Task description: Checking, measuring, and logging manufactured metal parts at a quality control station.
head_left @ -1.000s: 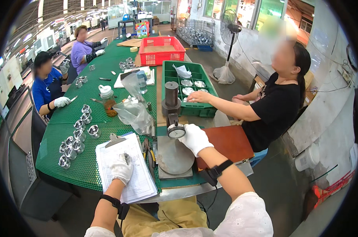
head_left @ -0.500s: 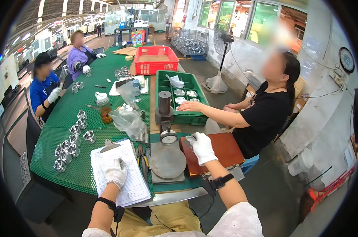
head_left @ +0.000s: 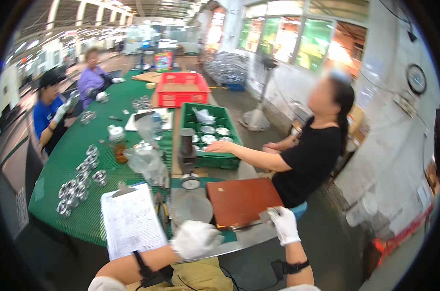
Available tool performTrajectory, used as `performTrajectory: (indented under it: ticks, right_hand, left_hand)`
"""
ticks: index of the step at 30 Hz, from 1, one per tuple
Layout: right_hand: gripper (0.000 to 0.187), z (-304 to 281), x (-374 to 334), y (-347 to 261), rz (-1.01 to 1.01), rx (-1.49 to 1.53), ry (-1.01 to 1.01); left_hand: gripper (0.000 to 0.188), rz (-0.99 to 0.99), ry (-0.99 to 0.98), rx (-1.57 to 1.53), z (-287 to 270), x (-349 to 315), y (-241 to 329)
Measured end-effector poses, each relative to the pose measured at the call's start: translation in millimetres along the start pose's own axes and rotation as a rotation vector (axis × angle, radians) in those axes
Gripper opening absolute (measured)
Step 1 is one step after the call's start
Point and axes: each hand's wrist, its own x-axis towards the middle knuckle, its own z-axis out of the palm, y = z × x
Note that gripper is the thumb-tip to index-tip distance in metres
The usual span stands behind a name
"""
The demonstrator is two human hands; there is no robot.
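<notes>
My right hand point(head_left: 284, 226), in a white glove, is closed on a small flat grey piece point(head_left: 265, 217) at the near right corner of the reddish-brown wooden case point(head_left: 244, 201). What kind of thing the piece is does not show. My left hand point(head_left: 196, 239), also gloved in white, is smeared by motion near the table's front edge, so its fingers do not show clearly. Just beyond it is the round grey plate point(head_left: 193, 208) of a gauge stand with a dial gauge point(head_left: 190, 182). To its left a clipboard with papers point(head_left: 132, 219) lies on the green mat.
Pliers point(head_left: 163, 209) lie beside the clipboard. Several shiny metal parts point(head_left: 73, 188) stand at the left. A green divided crate point(head_left: 215, 111) and a red crate point(head_left: 183, 101) are farther back. A person in black point(head_left: 309, 160) sits at the right, one arm reaching to the green crate.
My left hand has left the clipboard and moved right, toward the front of the gauge stand. My right hand has moved right and nearer with the grey piece. The view has shifted.
</notes>
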Motion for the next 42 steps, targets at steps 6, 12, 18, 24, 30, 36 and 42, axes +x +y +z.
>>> performTrajectory:
  ticks: [6, 12, 18, 24, 30, 36, 42]
  right_hand:
    - [0.014, -3.2, -16.7, -8.8, 0.008, 0.057, 0.029]
    - [0.014, -29.5, -2.9, 38.0, -0.101, 0.048, 0.013]
    - [0.013, -29.2, -14.9, 29.5, -0.046, 0.110, 0.037]
    - [0.014, -14.7, -29.1, 14.4, 0.057, 0.115, 0.019]
    - [0.015, 2.4, -25.5, 1.6, 0.058, 0.020, -0.062]
    - [0.014, -6.7, -14.3, 45.7, 0.102, 0.103, -0.005]
    - [0.016, -0.5, 6.7, 58.4, 0.123, 0.093, 0.067]
  left_hand:
    - [0.011, 0.016, -0.205, 0.357, 108.1, 29.7, 12.7]
    - [0.009, 0.077, -0.183, 0.475, 124.9, 43.3, 9.8]
    - [0.010, 0.038, -0.341, 0.567, 130.9, 46.3, 6.7]
    - [0.012, 0.092, -0.077, 0.378, 86.3, 69.6, 1.3]
    - [0.015, -0.007, 0.054, 0.575, 26.4, 112.5, -11.4]
    - [0.015, -0.107, 0.164, 0.415, 31.6, 135.6, -19.5]
    - [0.013, -0.181, 0.257, 0.280, 41.2, 141.9, -37.3]
